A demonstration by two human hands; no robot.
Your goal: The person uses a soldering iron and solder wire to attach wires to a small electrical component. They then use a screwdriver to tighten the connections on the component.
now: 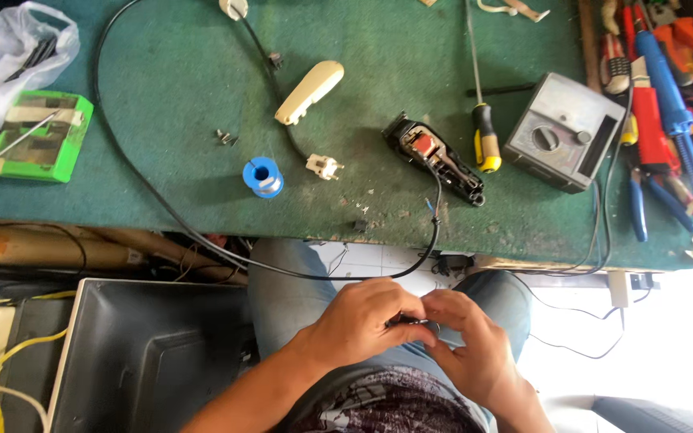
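— Where is the part?
— Over the lap, pinched between both hands: the left hand and right hand close their fingertips on a small dark part, mostly hidden.
— And the bench?
— Well above: the opened clipper, its cable, a solder spool, a screwdriver and a meter.

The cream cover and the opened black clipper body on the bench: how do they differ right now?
The cream cover is a smooth, closed-looking shell; the black clipper body lies open, showing a red part and inner workings. The cover has no cable of its own, though a thin cord passes by it; a black cable leaves the clipper body. Both rest on the green bench, untouched by either hand.
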